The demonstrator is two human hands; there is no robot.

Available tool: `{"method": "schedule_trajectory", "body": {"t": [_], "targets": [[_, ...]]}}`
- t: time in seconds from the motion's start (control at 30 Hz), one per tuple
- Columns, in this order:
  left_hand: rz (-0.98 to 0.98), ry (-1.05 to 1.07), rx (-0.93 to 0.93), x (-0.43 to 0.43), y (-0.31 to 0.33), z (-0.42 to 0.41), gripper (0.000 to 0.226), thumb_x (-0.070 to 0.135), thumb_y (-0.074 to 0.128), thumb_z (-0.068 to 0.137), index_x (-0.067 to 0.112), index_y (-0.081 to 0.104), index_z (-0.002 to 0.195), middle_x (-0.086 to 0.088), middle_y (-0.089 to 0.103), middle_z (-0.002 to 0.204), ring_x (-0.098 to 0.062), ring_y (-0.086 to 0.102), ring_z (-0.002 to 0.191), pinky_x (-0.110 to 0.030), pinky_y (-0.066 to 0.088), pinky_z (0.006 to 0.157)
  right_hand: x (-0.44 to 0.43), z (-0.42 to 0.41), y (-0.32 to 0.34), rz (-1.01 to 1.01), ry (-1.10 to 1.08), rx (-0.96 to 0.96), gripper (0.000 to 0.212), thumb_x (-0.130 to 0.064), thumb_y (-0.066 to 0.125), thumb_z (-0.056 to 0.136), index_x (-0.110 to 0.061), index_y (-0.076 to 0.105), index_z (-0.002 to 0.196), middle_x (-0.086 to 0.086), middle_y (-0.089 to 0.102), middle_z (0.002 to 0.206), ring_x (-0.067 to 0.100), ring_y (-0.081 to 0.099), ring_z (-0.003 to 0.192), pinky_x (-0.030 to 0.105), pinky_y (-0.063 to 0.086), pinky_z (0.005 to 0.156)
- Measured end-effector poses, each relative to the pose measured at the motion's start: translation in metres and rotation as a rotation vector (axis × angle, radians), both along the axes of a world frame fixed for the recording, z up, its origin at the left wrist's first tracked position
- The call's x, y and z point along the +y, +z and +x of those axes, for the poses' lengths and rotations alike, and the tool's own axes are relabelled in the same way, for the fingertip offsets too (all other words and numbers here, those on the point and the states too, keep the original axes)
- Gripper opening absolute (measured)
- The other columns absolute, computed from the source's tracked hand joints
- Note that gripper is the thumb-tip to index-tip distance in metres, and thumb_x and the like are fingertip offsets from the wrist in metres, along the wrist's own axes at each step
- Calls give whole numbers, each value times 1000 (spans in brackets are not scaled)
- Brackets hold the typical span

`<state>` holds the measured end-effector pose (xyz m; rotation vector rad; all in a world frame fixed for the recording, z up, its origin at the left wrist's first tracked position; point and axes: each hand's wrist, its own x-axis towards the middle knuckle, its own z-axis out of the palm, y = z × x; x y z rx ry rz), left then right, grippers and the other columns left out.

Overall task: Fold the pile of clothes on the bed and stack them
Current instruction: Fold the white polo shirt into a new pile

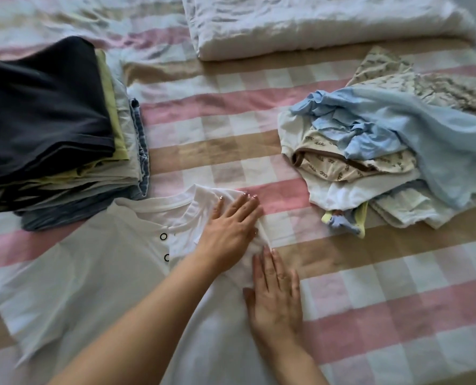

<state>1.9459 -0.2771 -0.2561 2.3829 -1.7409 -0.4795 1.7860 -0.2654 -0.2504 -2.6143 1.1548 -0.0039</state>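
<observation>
A white shirt (98, 276) with black snap rings at its placket lies spread flat on the bed in front of me. My left hand (231, 229) presses flat on its right shoulder, fingers together. My right hand (275, 295) lies flat just below, on the shirt's right edge where the sleeve is tucked in. At the left stands a stack of folded clothes (45, 129) with a dark navy piece on top. At the right sits a loose pile of unfolded clothes (384, 151), light blue, cream patterned and white.
The bed has a checked sheet (398, 301) in pink, beige and white. A folded white duvet (314, 23) lies along the far side. Bare sheet shows between the stack and the pile, and to the right of my hands.
</observation>
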Motion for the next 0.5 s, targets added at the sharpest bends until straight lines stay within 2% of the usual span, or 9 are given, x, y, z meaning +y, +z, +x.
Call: {"method": "schedule_trajectory", "body": {"t": [0.07, 0.13, 0.17, 0.2, 0.23, 0.3, 0.37, 0.43, 0.5], "targets": [[49, 16, -66, -2, -13, 4, 55, 46, 21, 98, 33, -5, 145, 15, -7, 154, -5, -17, 139, -38, -15, 112, 5, -7, -6, -1, -40, 48, 61, -42, 5, 98, -10, 36, 139, 2, 18, 153, 8, -8, 143, 39, 9, 108], [78, 23, -94, -7, -15, 8, 56, 51, 17, 96, 36, -15, 140, 17, -18, 150, -3, -23, 135, -39, -18, 111, 11, -13, -10, -26, -37, 95, 61, -46, -5, 95, -13, 12, 143, -1, -11, 154, 9, -17, 141, 39, 5, 109], [96, 32, -87, -10, -14, 8, 55, 51, 16, 96, 38, -16, 140, 18, -19, 150, -3, -23, 136, -39, -19, 111, 13, -14, -8, -39, -30, 111, 59, -47, -6, 94, -18, 5, 144, -1, -14, 154, 10, -17, 141, 39, 5, 109], [102, 51, -63, -11, -11, 8, 56, 49, 17, 97, 38, -12, 142, 17, -16, 152, -5, -21, 138, -39, -18, 111, 15, -15, -4, -52, -29, 112, 60, -48, -6, 94, -19, 10, 144, 1, -5, 155, 11, -11, 143, 41, 10, 110], [89, 83, -28, -12, -7, 8, 55, 46, 21, 97, 36, -5, 146, 15, -11, 154, -7, -18, 141, -40, -17, 111, 15, -14, 1, -45, -28, 98, 64, -47, -3, 95, -16, 27, 142, 5, 14, 154, 15, 2, 143, 45, 19, 109], [-16, 190, 20, 2, 7, 14, 53, 34, 32, 97, 30, 15, 147, 10, 4, 157, -13, -6, 144, -40, -12, 113, 16, -5, 16, -75, 42, -26, 56, -43, 20, 95, -14, 61, 119, 11, 53, 133, 22, 33, 128, 51, 36, 99], [-177, 326, 26, 35, 24, 24, 48, 22, 46, 92, 21, 39, 139, 0, 28, 152, -21, 18, 142, -42, 6, 113, 20, 11, 28, -113, 152, -187, 40, -32, 41, 82, -16, 69, 106, 10, 63, 118, 23, 43, 115, 48, 36, 94], [-285, 518, 15, 88, 34, 37, 43, 15, 52, 83, 13, 55, 126, -8, 48, 139, -29, 40, 131, -43, 26, 106, 29, 41, 38, -64, 267, -292, 34, -23, 46, 76, -18, 69, 101, 6, 65, 109, 20, 47, 106, 38, 38, 88], [-251, 741, 36, 145, 37, 45, 40, 12, 54, 82, 10, 58, 121, -11, 50, 135, -33, 43, 126, -44, 29, 103, 41, 75, 45, 4, 379, -344, 26, -16, 54, 75, -18, 68, 96, 2, 65, 99, 20, 52, 96, 33, 44, 79]]}}
